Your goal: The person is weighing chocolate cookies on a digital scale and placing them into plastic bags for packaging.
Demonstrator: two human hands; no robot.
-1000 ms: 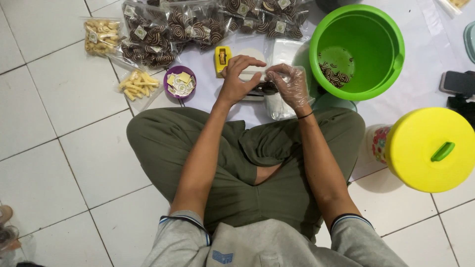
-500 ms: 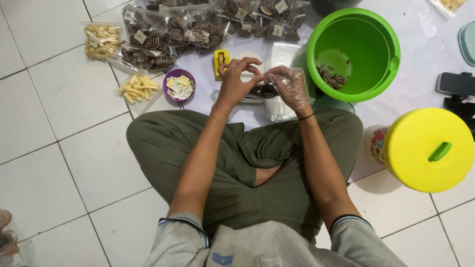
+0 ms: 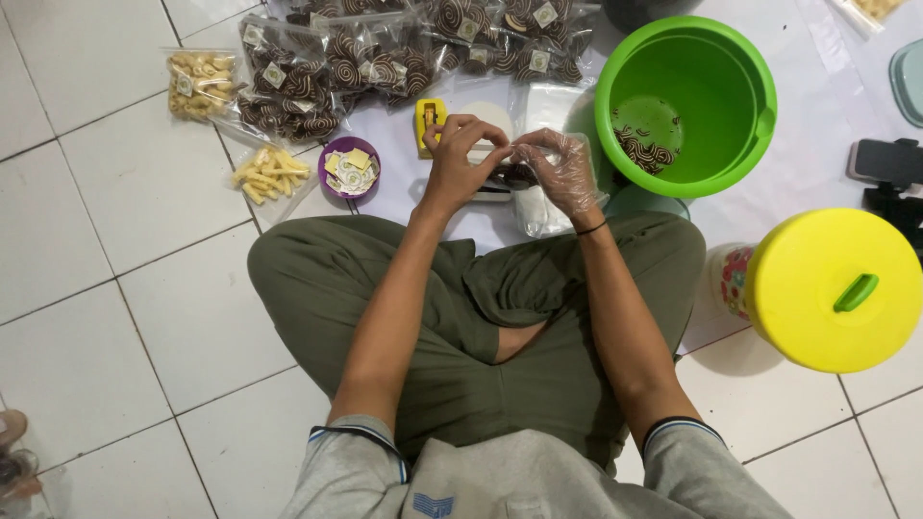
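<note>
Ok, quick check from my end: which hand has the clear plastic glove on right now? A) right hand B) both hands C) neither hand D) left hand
A: the right hand is wrapped in a thin clear glove with a dark band at the wrist, while the left hand is bare; both meet over a small clear bag.

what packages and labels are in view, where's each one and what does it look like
Snack bags: top row, clear, brown spiral snacks, small square labels.
Yellow snack bag: top left, clear.
Purple bowl: left of the hands, pale square labels inside.
Bag: clear, between left hand and gloved right hand.
</note>
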